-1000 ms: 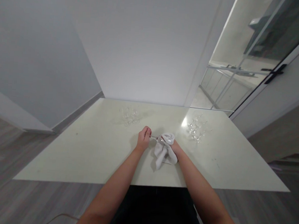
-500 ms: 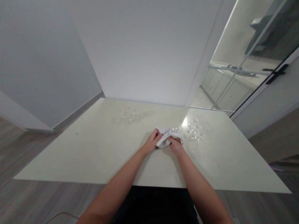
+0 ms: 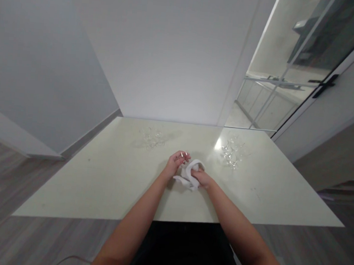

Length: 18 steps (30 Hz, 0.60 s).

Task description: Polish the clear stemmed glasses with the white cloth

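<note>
My right hand (image 3: 200,177) is closed on a crumpled white cloth (image 3: 188,174) just above the middle of the pale table (image 3: 106,184). My left hand (image 3: 175,163) hovers right beside the cloth on its left, with its fingers curled. Small glints show at its fingertips, and I cannot make out what they hold. One cluster of small clear glasses (image 3: 152,137) stands at the back left of the table. A second cluster of clear glasses (image 3: 231,152) stands at the back right, a little beyond my right hand.
The table's far edge meets a white wall (image 3: 170,59). A glass door with a black handle (image 3: 321,85) is at the right. Grey wood flooring (image 3: 16,178) lies to the left and right of the table.
A second ago my left hand held a glass stem with the cloth round the bowl. Both hands then reached toward the right cluster. Now they are back near the middle with the cloth bunched.
</note>
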Motion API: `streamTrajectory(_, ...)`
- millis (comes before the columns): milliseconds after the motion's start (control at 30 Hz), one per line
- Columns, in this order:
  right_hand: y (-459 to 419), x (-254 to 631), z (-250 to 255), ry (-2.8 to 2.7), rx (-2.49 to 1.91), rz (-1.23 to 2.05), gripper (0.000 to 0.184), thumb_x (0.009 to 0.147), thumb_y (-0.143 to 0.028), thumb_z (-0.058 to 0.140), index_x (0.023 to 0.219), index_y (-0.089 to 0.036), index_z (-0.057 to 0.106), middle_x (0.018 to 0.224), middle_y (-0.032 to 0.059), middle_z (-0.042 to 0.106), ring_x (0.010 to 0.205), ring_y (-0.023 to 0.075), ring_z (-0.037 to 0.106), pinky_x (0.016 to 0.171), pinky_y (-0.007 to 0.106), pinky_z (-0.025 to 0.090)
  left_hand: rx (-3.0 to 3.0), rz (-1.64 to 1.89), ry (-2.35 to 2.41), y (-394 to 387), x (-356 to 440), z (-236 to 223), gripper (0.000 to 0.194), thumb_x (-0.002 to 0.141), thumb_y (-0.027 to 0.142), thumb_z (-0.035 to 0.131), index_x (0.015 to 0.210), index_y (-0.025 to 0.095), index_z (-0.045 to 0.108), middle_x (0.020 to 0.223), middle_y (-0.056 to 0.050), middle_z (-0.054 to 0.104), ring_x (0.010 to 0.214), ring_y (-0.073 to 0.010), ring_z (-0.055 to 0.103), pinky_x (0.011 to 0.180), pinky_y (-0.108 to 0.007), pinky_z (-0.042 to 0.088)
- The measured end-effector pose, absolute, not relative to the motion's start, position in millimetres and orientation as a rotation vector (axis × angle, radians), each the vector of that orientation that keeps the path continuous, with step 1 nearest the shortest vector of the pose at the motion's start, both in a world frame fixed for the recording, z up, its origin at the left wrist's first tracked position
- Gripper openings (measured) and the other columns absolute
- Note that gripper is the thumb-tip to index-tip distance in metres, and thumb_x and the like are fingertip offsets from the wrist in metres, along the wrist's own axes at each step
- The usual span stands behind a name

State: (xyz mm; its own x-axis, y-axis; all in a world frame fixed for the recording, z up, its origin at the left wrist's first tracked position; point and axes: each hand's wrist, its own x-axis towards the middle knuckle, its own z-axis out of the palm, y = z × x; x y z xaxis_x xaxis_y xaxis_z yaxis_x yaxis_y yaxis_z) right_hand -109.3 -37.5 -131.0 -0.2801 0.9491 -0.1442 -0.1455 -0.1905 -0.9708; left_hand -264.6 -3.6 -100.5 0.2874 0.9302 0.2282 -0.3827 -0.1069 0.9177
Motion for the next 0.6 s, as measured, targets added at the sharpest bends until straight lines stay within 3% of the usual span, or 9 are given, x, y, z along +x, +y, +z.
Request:
streamTrajectory(100,-37.7,-104.8,-130.8,-1.122,-1.002,1.721,0.041,0.063,-0.052,0.078,0.086,-0.019,0.067,0.084,0.0055,0.071,0.080,0.0214,0.065,0.073,0.033,0.053,1.088,1.097,0.508,-5.7,-263.2,-97.5,0.064,0.064,0.057,0.078,0.110,0.015,0.068,0.103,-0.011,0.070,0.090,-0.0219,0.064,0.082,-0.033,0.046)
streamTrajectory(267,-31.4,-111.2,-128.3,-1.287,-1.091,1.350,0.029,0.066,-0.038,0.078,0.090,-0.023,0.071,0.099,0.0026,0.072,0.103,0.0212,0.063,0.101,0.036,0.043,1.039,1.297,0.679,-3.5,-258.6,-98.8,0.057,0.061,0.040,0.084,0.111,0.017,0.065,0.098,-0.006,0.071,0.084,-0.0162,0.064,0.079,-0.028,0.046)
streamTrajectory(467,-36.9,-110.4,-125.4,-1.080,-1.010,1.753,0.041,0.058,-0.047,0.082,0.084,-0.019,0.069,0.085,0.0054,0.073,0.084,0.0226,0.066,0.076,0.033,0.052,0.960,1.153,0.537,-5.2,-261.9,-100.1,0.058,0.063,0.047,0.082,0.108,0.019,0.060,0.109,-0.010,0.071,0.089,-0.0195,0.067,0.079,-0.031,0.048)
streamTrajectory(600,-33.7,-112.0,-124.5,-1.079,-1.033,1.587,0.038,0.062,-0.046,0.081,0.087,-0.020,0.070,0.086,0.0028,0.073,0.086,0.0208,0.066,0.083,0.033,0.052,0.981,1.257,0.714,0.3,-259.4,-106.8,0.051,0.064,0.038,0.083,0.107,0.019,0.064,0.105,-0.006,0.071,0.088,-0.0160,0.065,0.080,-0.027,0.047)
